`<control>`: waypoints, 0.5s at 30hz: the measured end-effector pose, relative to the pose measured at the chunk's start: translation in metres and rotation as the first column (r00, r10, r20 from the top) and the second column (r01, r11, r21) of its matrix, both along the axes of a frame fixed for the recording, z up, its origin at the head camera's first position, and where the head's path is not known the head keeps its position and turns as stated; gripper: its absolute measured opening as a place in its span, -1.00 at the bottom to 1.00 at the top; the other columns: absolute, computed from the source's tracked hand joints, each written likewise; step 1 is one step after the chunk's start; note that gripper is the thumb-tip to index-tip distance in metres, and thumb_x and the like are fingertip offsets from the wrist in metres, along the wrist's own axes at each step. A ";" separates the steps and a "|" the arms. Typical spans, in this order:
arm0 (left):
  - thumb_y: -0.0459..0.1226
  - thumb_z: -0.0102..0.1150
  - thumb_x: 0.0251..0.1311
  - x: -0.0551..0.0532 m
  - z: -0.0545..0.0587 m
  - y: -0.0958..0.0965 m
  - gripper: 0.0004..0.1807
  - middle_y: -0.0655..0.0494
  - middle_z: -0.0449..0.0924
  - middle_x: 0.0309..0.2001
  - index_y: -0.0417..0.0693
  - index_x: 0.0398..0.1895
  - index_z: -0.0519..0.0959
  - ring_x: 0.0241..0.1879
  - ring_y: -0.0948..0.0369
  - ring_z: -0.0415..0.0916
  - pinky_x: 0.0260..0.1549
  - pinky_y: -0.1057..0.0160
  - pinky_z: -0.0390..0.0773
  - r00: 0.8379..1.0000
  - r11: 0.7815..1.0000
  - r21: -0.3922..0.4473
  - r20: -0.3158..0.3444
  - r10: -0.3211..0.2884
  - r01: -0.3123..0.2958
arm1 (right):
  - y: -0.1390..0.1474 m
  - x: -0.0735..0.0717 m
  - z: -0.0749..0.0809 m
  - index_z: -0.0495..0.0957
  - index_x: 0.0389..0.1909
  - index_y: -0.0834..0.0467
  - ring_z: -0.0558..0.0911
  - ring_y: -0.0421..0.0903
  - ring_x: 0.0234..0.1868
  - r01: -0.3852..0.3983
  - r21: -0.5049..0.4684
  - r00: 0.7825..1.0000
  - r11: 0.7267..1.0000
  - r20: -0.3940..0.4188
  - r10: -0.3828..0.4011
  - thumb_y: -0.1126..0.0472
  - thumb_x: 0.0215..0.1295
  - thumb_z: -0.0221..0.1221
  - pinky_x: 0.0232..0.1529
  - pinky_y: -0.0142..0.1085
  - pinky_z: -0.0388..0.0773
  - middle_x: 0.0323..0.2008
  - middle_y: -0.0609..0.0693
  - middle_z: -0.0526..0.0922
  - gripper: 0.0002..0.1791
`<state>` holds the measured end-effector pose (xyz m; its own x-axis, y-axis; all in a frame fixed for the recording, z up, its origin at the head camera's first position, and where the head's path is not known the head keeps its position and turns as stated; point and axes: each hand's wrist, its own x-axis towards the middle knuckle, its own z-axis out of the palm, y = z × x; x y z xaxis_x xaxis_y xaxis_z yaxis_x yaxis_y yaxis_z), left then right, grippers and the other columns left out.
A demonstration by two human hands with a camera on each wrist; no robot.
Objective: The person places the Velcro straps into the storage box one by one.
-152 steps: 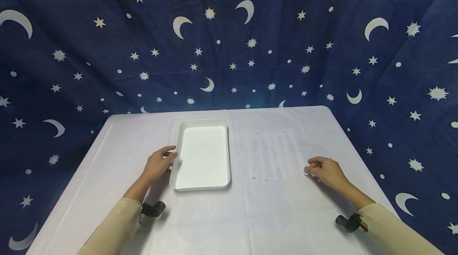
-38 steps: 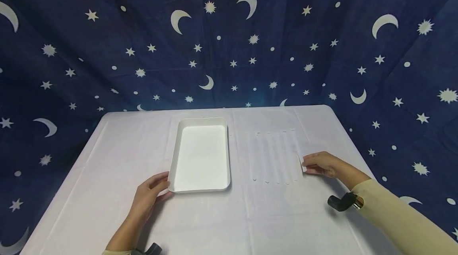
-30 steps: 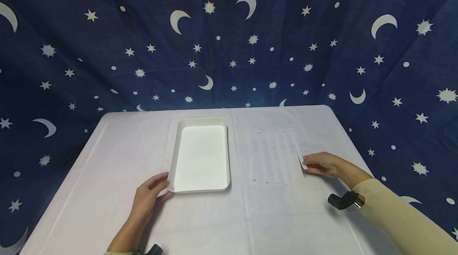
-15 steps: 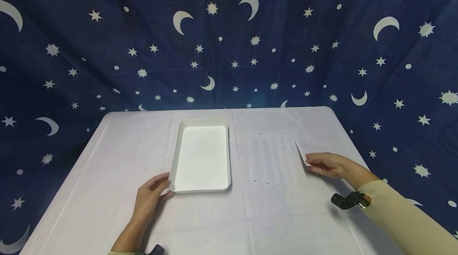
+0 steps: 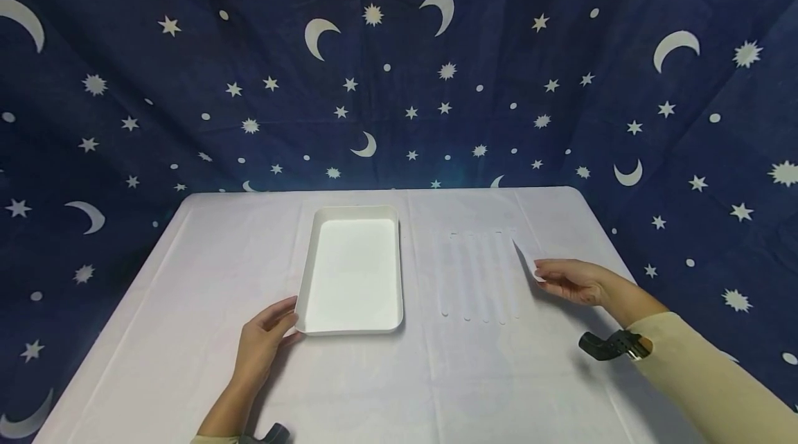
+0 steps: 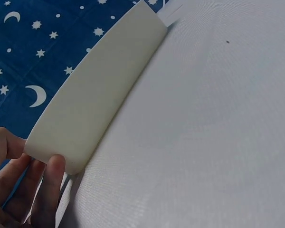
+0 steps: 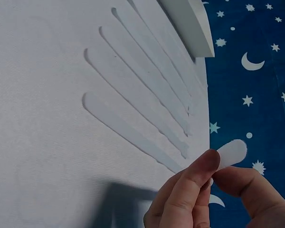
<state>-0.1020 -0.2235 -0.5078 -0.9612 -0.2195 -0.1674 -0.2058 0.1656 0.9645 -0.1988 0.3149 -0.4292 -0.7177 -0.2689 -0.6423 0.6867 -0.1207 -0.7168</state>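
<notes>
A: Eyes on the right hand (image 5: 576,281), and it's a neat pinch: thumb and fingers nearly together on a flat white stick (image 7: 235,153), close to one rounded end!

B: And that end is up off the bench (image 5: 361,388), shadow underneath. The stick slopes down and away from the person; whether its far tip touches, I can't tell.

A: Why grip it so near the end?

B: My reading: something this thin offers hardly any edge when flat, so a raised end gives the thumb room beneath.

A: Just to its left, five sticks (image 7: 137,69) lie side by side, gaps between them, presumably so one can be lifted without dragging its neighbour.

B: Now across to the left hand (image 5: 262,340)! Its fingers bend round the near left corner of the white tray (image 5: 355,278), which sits flat, left of the row.

A: Steadying it, would you say?

B: Probably. A shallow tray on smooth cloth looks easy to nudge, and holding the corner leaves its whole inside unobstructed.
</notes>
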 end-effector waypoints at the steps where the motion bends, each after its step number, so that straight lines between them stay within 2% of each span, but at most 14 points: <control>1: -0.31 0.20 0.30 0.000 0.000 0.000 -0.54 -0.21 0.49 0.25 -0.24 0.25 0.47 -0.11 0.43 0.62 -0.13 0.31 0.75 1.000 1.000 -0.002 -0.003 0.001 -0.001 | 0.000 -0.001 0.001 0.63 -0.34 0.09 0.71 -0.19 -0.34 0.001 -0.002 1.000 1.000 -0.002 -0.001 0.47 0.34 0.06 -0.15 -0.45 0.73 -0.34 0.02 0.63 -0.75; 9: -0.29 0.17 0.32 0.002 0.001 -0.001 -0.56 -0.20 0.48 0.25 -0.25 0.24 0.48 -0.05 0.36 0.62 -0.14 0.34 0.74 1.000 0.999 -0.039 -0.021 0.005 -0.006 | -0.002 -0.003 0.007 0.64 -0.33 0.14 0.70 -0.18 -0.31 0.027 -0.013 0.999 1.000 0.021 -0.027 0.49 0.31 0.08 -0.11 -0.43 0.73 -0.29 0.04 0.63 -0.77; 15: -0.27 0.20 0.31 0.002 0.000 0.001 -0.55 -0.19 0.50 0.24 -0.21 0.23 0.49 -0.02 0.25 0.65 -0.15 0.33 0.75 1.000 1.000 -0.022 -0.018 0.007 -0.007 | -0.001 -0.003 0.011 0.64 -0.37 0.14 0.70 -0.17 -0.29 0.033 0.007 0.999 0.999 0.018 -0.033 0.49 0.28 0.11 -0.10 -0.43 0.72 -0.27 0.05 0.62 -0.78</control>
